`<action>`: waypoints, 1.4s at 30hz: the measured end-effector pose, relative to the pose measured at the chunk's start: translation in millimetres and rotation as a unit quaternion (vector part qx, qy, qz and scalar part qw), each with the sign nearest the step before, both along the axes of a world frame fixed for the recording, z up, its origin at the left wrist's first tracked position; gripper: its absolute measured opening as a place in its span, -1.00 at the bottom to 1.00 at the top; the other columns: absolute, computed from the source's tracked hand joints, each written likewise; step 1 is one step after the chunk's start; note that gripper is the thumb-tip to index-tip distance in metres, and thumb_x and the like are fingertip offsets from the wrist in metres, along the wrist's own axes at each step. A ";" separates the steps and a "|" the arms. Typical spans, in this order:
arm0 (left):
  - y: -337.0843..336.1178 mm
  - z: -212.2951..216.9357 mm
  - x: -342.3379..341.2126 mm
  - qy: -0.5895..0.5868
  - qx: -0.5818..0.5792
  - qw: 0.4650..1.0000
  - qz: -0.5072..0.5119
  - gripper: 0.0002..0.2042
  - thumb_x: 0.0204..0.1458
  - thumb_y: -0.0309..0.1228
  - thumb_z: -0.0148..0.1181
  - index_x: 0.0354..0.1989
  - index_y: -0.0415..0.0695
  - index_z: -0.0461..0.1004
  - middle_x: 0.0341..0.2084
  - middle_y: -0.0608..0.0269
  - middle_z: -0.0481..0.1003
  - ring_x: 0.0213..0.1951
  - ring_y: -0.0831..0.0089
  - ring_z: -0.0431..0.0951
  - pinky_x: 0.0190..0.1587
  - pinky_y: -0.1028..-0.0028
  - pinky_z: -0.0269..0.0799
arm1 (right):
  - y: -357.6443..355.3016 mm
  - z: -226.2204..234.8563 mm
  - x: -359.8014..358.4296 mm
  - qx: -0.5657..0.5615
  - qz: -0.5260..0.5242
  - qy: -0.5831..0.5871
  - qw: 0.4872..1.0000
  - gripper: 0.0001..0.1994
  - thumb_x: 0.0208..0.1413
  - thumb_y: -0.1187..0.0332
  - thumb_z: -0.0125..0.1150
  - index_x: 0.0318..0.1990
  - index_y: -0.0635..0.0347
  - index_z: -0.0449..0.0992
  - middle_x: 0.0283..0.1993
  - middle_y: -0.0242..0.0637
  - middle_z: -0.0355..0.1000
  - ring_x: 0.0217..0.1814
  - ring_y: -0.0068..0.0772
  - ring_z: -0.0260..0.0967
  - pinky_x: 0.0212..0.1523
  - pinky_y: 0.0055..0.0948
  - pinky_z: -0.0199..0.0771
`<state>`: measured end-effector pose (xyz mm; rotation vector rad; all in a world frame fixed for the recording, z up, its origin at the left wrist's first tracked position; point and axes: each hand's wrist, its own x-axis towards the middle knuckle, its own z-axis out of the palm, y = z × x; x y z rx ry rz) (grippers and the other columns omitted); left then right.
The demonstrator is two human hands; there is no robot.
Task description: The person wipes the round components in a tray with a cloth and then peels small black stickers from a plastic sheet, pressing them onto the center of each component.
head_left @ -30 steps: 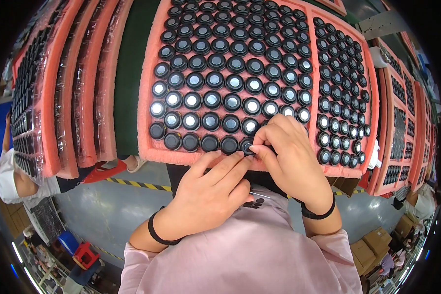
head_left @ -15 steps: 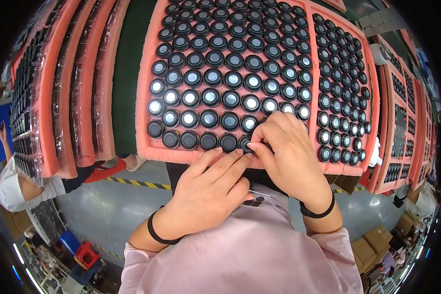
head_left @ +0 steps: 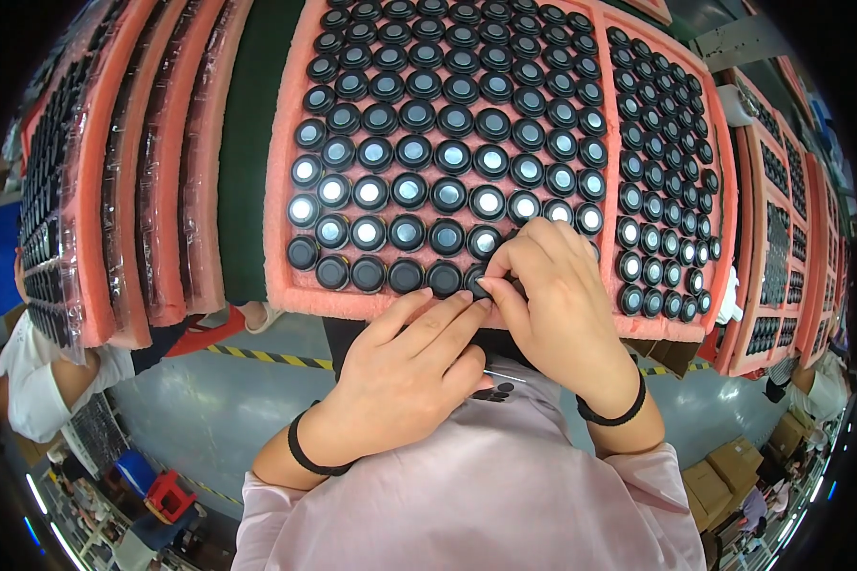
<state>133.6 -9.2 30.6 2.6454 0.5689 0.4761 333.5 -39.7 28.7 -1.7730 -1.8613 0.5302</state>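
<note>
A pink foam tray (head_left: 352, 303) holds rows of round black parts (head_left: 406, 275). Those along the front row show plain matte black tops; behind them, most carry shiny silver or grey discs. My right hand (head_left: 554, 290) has its thumb and index finger pinched at a front-row black part (head_left: 476, 278), partly hidden by the fingers. Beside it, my left hand (head_left: 405, 366) lays its fingertips against the same part and its neighbour. A thin metal tool (head_left: 507, 377) sticks out from under the left thumb, its other end hidden. Small dark discs (head_left: 500, 390) show just below, against my pink shirt.
A second section of the tray (head_left: 671, 328), right of a foam divider, holds smaller-looking black parts. Plastic-wrapped foam trays (head_left: 176, 276) stand at left, more trays (head_left: 757, 352) at right. A white-sleeved person (head_left: 43, 371) is at far left. Cardboard boxes (head_left: 719, 481) sit lower right.
My right hand and wrist have shifted slightly, with the fingers still at the same part. My left hand stays put. The person at far left has moved an arm down.
</note>
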 end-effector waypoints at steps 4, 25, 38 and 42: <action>0.5 -0.3 -0.6 -0.002 0.002 1.000 -0.002 -0.72 0.06 -0.12 0.29 -0.38 -0.09 0.49 0.03 0.11 0.58 0.13 0.20 0.56 0.16 0.13 0.43 | -0.9 1.6 -2.6 0.023 -0.013 -0.028 0.999 -0.82 0.00 0.48 0.40 -0.30 0.21 0.48 -0.27 -0.22 0.34 -0.17 -0.08 0.33 -0.10 -0.17 0.31; 13.3 23.0 -21.2 -0.090 -0.217 0.971 0.046 -0.61 -0.08 -0.21 0.54 -0.16 -0.16 0.58 -0.19 0.15 0.60 -0.16 0.16 0.60 -0.16 0.28 0.50 | -56.6 17.2 25.3 0.008 0.097 0.233 0.968 -0.69 -0.06 0.42 0.54 -0.16 0.25 0.59 -0.25 -0.22 0.56 -0.27 -0.15 0.53 -0.28 -0.33 0.51; 3.7 6.0 -16.5 -0.112 -0.221 0.969 -0.007 -0.62 -0.14 -0.29 0.57 -0.22 -0.19 0.54 -0.38 0.18 0.63 -0.37 0.19 0.64 -0.33 0.34 0.52 | -46.3 31.1 20.9 0.044 0.103 0.214 0.970 -0.69 -0.14 0.47 0.56 -0.22 0.21 0.57 -0.17 -0.25 0.52 -0.18 -0.16 0.44 -0.16 -0.26 0.39; 0.5 7.4 -9.8 -0.112 -0.150 0.982 -0.010 -0.65 -0.11 -0.28 0.51 -0.22 -0.16 0.53 -0.37 0.21 0.61 -0.38 0.25 0.65 -0.39 0.36 0.52 | -43.3 34.0 7.7 0.028 0.132 0.219 0.966 -0.70 -0.11 0.44 0.56 -0.24 0.18 0.54 -0.23 -0.24 0.49 -0.22 -0.19 0.42 -0.20 -0.29 0.35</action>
